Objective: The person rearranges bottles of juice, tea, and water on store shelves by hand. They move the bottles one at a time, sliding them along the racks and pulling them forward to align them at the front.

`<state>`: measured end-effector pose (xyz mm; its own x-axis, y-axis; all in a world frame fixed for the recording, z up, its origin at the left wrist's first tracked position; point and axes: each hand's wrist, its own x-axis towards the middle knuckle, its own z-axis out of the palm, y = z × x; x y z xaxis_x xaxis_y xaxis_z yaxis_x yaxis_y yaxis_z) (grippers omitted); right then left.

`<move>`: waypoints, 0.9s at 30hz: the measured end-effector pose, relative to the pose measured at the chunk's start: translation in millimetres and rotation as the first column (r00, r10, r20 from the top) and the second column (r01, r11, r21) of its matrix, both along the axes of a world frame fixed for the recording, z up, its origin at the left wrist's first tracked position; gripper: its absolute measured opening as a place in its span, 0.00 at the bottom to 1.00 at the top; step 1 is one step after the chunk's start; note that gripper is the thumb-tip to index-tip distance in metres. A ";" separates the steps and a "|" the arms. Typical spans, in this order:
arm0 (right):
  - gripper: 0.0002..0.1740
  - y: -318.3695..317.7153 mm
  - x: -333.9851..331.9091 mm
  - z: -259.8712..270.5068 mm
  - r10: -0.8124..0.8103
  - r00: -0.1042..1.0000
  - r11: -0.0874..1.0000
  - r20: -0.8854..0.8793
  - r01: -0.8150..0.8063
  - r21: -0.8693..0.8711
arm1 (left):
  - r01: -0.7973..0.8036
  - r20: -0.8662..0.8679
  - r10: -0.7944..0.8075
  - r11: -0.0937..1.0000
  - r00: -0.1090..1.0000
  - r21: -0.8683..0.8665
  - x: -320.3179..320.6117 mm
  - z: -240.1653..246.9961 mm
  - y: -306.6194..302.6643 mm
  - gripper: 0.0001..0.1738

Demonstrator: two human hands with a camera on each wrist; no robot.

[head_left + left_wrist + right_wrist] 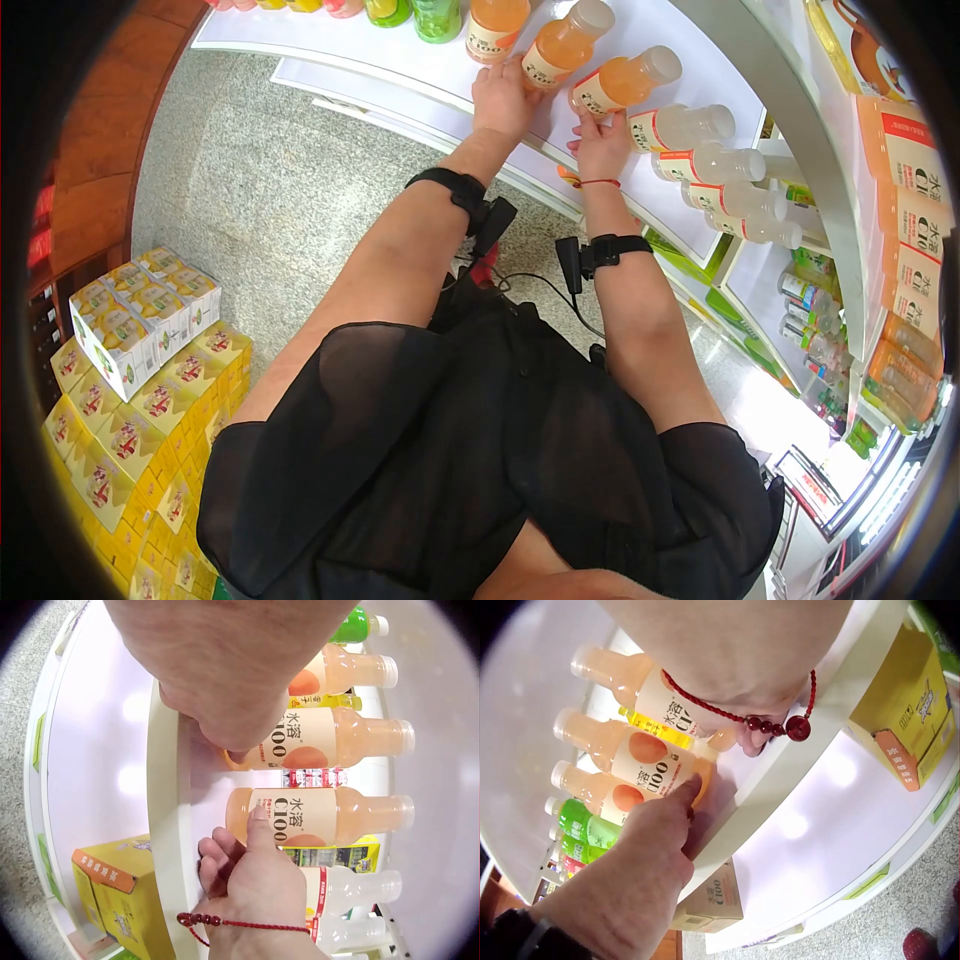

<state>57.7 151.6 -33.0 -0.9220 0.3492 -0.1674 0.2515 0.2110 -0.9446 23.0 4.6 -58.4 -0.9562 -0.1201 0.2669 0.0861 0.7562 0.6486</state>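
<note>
Several orange drink bottles with cream labels stand in a row on a white shelf. My left hand [505,100] holds the middle orange bottle [557,48] low down, its thumb [692,787] against the base; its other fingers are mostly hidden. Beside it, my right hand [603,148], with a red beaded cord at the wrist, is at the orange bottle [630,80] to the right. In the left wrist view one straight digit of the right hand [262,889] touches that bottle's label [292,816], while other fingers bend below, near the shelf edge.
Clear bottles with red-edged labels [705,162] continue the row rightward; green bottles [437,18] stand at the left. A white shelf lip [169,825] runs along the front. Below is a yellow carton [120,892]. Stacked yellow boxes [130,440] stand on the floor at left.
</note>
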 end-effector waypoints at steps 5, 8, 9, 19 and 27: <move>0.35 -2.7 2.3 6.4 -0.017 1.000 0.999 0.022 0.017 0.033 | 0.024 -0.025 -0.024 1.000 0.999 -0.002 -2.7 -4.6 -2.0 0.35; 0.36 -4.0 3.0 9.2 -0.021 1.000 0.999 0.022 0.020 0.040 | 0.024 -0.046 -0.024 1.000 0.999 0.004 -2.9 -1.6 -2.3 0.34; 0.36 -3.5 2.8 8.1 -0.030 0.999 0.999 0.021 0.030 0.039 | 0.014 -0.061 -0.013 1.000 0.998 0.016 -2.8 0.2 -2.3 0.32; 0.42 -5.2 6.1 16.2 -0.054 0.994 0.995 0.096 0.046 0.084 | 0.052 0.033 -0.054 0.997 0.998 0.056 -3.0 9.7 -2.9 0.29; 0.40 -6.1 6.5 18.5 -0.082 0.992 0.994 0.095 0.075 0.076 | 0.071 -0.042 -0.070 0.997 0.997 0.032 -5.9 -1.6 -4.6 0.29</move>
<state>64.2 145.4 -14.4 -0.8715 0.4345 -0.2273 0.3606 0.2538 -0.8975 17.2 0.0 -60.0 -0.9512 -0.0622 0.3024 0.1652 0.7250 0.6686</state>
